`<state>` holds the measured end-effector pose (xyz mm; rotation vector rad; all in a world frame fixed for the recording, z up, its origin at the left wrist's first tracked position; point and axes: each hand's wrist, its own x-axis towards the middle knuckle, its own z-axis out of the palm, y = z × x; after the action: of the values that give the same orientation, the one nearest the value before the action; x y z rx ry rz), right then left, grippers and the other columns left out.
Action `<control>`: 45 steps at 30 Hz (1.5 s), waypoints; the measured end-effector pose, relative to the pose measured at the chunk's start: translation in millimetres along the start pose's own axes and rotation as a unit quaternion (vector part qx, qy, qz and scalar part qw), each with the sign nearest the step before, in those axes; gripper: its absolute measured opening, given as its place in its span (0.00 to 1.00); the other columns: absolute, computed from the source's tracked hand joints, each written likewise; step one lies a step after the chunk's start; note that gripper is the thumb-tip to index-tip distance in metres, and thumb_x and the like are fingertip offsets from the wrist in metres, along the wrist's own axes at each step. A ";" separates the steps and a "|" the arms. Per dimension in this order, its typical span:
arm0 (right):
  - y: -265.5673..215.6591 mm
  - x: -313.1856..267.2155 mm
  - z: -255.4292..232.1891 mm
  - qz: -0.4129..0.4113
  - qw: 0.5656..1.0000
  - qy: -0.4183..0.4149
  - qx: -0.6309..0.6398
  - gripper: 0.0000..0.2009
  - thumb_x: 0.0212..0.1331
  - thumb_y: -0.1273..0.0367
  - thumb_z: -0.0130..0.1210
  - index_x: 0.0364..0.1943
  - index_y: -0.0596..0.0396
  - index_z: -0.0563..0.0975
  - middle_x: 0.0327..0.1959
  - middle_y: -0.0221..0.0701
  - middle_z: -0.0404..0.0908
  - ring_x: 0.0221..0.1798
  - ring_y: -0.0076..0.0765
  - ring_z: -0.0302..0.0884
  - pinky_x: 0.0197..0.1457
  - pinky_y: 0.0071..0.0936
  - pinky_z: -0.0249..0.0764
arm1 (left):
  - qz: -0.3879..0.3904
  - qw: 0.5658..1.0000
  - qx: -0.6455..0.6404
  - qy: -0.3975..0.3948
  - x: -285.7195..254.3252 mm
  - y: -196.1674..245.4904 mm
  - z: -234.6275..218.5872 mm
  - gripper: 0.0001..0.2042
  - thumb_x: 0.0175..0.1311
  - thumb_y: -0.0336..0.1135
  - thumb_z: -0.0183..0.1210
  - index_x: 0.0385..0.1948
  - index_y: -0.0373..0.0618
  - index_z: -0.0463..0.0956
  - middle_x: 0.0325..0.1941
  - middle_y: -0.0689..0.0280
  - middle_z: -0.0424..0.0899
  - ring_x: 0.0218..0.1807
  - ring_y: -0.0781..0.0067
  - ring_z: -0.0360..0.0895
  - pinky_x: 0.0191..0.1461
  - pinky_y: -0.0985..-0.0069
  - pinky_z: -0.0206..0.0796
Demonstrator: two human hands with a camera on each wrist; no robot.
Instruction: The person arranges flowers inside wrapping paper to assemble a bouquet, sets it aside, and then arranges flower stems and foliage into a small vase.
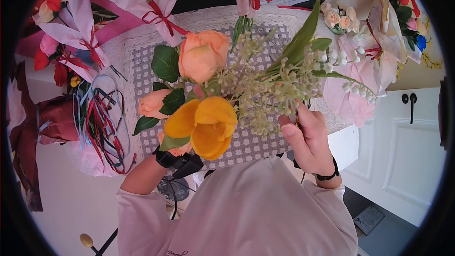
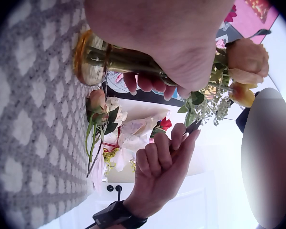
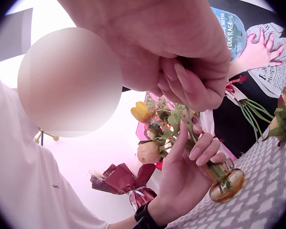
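We see a table spread with a grey and white patterned cloth (image 1: 246, 150), with paper-wrapped bouquets (image 1: 163, 2) tied in red ribbon along its far side. Loose ribbons (image 1: 102, 128) in red, blue and dark green lie at our left.

On the cloth, close in front of our body, is an arrangement of flowers in a glass vase (image 3: 227, 185). The vase stands upright, its long axis rising from the cloth and its mouth pointing up. It is clear amber glass, with a wide, rounded base and a narrow neck; green stems show through it.

Our left hand (image 3: 188, 174) grips the neck, fingers curled round it. Our right hand (image 1: 308, 137) is up beside the flowers on the right, fingers curled in, thumb and forefinger pinching a small dark tool (image 2: 193, 126); we cannot tell what kind.

Above the neck the flowers fan outward. Peach roses (image 1: 203, 57) sit at the left, with dark green leaves, and an open yellow tulip (image 1: 208, 128) faces us. Pale, fine-budded sprigs (image 1: 265, 83) fill the middle. Long green leaves (image 1: 298, 42) point away to the right, and a thin stem of white bell-shaped blossoms (image 1: 353, 87) arches rightward.
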<state>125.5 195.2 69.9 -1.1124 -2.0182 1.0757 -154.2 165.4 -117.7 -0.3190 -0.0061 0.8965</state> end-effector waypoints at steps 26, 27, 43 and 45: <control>8.5 -5.1 6.1 -0.035 0.998 0.032 0.033 0.15 0.72 0.65 0.54 0.46 0.69 0.72 0.14 0.35 0.65 0.15 0.37 0.66 0.22 0.30 0.59 | 0.050 0.988 0.129 -0.061 -3.6 3.6 -20.8 0.32 0.74 0.49 0.55 0.75 0.49 0.55 0.78 0.57 0.58 0.78 0.56 0.59 0.82 0.54 0.49; 10.3 -6.2 5.8 -0.035 0.998 0.031 0.033 0.15 0.72 0.65 0.54 0.46 0.69 0.72 0.14 0.35 0.65 0.15 0.37 0.66 0.22 0.30 0.59 | 0.048 0.989 0.128 -0.055 -2.8 3.7 -20.5 0.32 0.74 0.49 0.55 0.75 0.49 0.55 0.78 0.57 0.58 0.78 0.56 0.59 0.82 0.54 0.49; 16.6 -10.7 9.0 -0.017 0.998 0.043 0.052 0.12 0.72 0.67 0.53 0.44 0.67 0.72 0.17 0.34 0.65 0.16 0.34 0.62 0.22 0.30 0.58 | 0.015 0.993 0.111 0.032 8.4 8.6 -16.6 0.30 0.76 0.48 0.53 0.74 0.51 0.55 0.78 0.58 0.59 0.78 0.57 0.59 0.82 0.55 0.49; 18.3 -10.5 9.3 -0.021 0.997 0.046 0.053 0.12 0.71 0.67 0.54 0.43 0.67 0.72 0.17 0.34 0.64 0.16 0.34 0.63 0.23 0.30 0.58 | 0.011 0.993 0.109 0.043 9.0 8.7 -16.2 0.30 0.76 0.48 0.53 0.74 0.51 0.55 0.78 0.58 0.59 0.78 0.57 0.59 0.82 0.55 0.49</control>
<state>130.5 188.6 48.4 -1.0415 -1.8819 1.0786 -153.0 172.9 -136.6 -0.1539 0.1744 0.8956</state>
